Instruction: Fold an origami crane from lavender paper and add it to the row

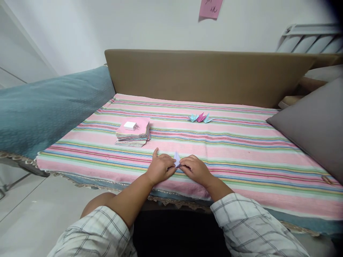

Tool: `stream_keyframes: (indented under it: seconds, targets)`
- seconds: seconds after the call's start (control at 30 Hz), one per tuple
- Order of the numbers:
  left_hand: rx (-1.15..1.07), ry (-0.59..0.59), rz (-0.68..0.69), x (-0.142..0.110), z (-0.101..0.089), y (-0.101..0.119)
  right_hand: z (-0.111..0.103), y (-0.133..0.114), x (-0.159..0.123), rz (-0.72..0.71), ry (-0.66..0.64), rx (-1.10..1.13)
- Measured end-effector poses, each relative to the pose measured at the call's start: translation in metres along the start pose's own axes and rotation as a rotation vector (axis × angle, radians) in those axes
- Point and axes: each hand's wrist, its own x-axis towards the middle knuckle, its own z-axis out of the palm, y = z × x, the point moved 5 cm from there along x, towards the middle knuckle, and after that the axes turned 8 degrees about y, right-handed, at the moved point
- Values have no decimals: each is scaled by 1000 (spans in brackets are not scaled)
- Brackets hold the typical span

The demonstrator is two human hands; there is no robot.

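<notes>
Between my two hands is a small folded piece of lavender paper [177, 159], its pointed tip toward the back of the seat. My left hand [162, 167] pinches its left side with thumb and fingers, while one finger sticks up. The right side of the paper is pinched by my right hand [195, 169]. Both hands rest low over the striped cloth [230, 167]. Fingers hide the lower edges of the paper.
Left of centre, a stack of square paper [133, 138] carries a white plug adapter [130, 125]. Folded paper cranes, blue and magenta [201, 117], stand farther back. A grey cushion [313, 121] leans at the right, a teal-covered armrest [56, 107] at the left. Behind is a brown backrest [198, 76].
</notes>
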Motion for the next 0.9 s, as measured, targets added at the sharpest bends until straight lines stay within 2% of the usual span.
stream_keyframes:
  seconds: [0.27, 0.5, 0.9]
  targets:
    - [-39, -16, -193, 2, 5, -7, 7, 13, 0, 183, 52, -69]
    - [-39, -42, -271, 5, 8, -10, 7, 13, 2, 260, 48, -83]
    - [-41, 3, -339, 7, 11, -13, 8, 13, 4, 338, 84, -80]
